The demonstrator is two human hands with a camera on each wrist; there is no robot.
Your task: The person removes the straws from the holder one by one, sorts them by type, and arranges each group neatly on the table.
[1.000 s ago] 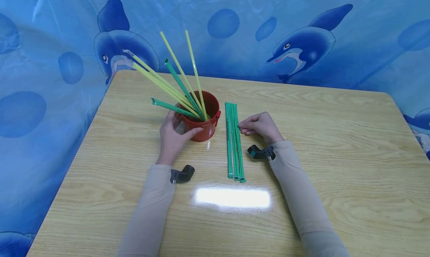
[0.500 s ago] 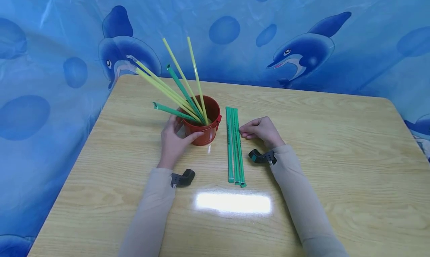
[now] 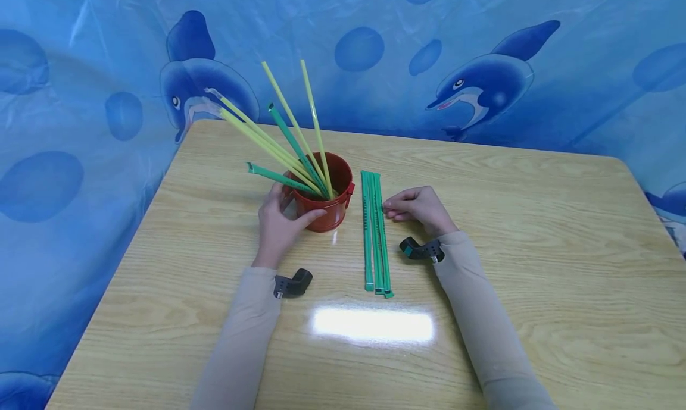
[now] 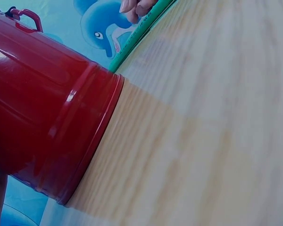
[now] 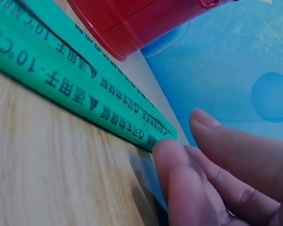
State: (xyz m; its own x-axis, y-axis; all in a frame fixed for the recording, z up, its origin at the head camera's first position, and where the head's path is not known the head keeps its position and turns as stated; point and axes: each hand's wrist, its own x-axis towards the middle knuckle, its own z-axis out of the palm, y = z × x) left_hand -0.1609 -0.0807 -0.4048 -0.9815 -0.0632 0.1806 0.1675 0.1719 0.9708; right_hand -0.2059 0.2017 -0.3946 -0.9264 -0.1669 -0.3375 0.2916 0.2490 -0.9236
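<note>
A small red bucket [image 3: 321, 215] stands on the table, leaning out of it several yellow straws [image 3: 313, 106] and two green wrapped straws [image 3: 289, 133]. My left hand [image 3: 278, 225] holds the bucket from the left, thumb across its front and fingers behind. To the right of the bucket, three green wrapped straws [image 3: 377, 234] lie side by side, printed with dark lettering in the right wrist view. My right hand [image 3: 418, 209] rests beside them, its loosely bent fingertips [image 5: 167, 148] right at the edge of the rightmost straw; the thumb stands apart from the fingers.
A light wooden table [image 3: 536, 267] carries everything, with a bright light reflection near its front. Behind it hangs a blue curtain [image 3: 364, 100] with printed dolphins. Each wrist wears a black camera mount [image 3: 292, 282]. The bucket's handle joint [image 3: 350, 190] juts out on its right.
The head view has shifted slightly, so everything appears a little lower. Both hands, the bucket and the straws keep nearly the same places relative to each other.
</note>
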